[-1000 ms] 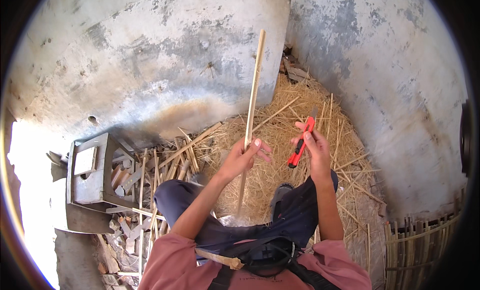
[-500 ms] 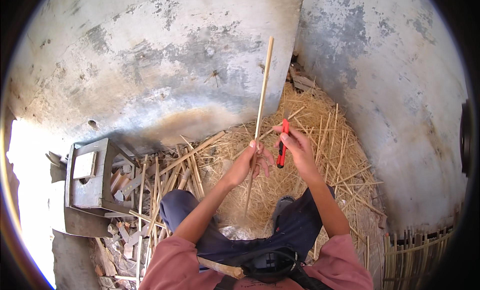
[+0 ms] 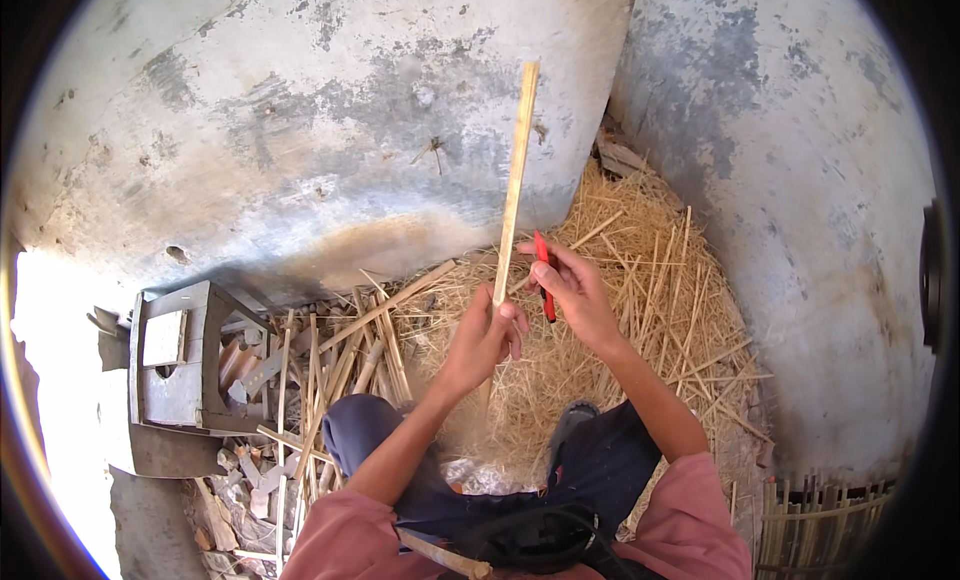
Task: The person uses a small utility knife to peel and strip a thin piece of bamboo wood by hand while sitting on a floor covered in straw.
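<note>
My left hand is closed around a long, pale bamboo strip. The strip stands nearly upright, its top leaning slightly right, and its broad face shows. Its lower end runs down below the hand towards the straw. Close by on the right, my right hand grips a red and black utility knife between thumb and fingers. The knife is just right of the strip; whether its blade touches the strip I cannot tell.
Straw-like shavings cover the floor between and beyond my knees. Loose strips and a grey wooden box lie at the left. Worn walls meet in the far corner. A slatted bamboo piece stands at the lower right.
The bamboo strip has turned so that its broad face shows. My left hand has shifted slightly down and left. My right hand with the knife has come left, nearer the strip.
</note>
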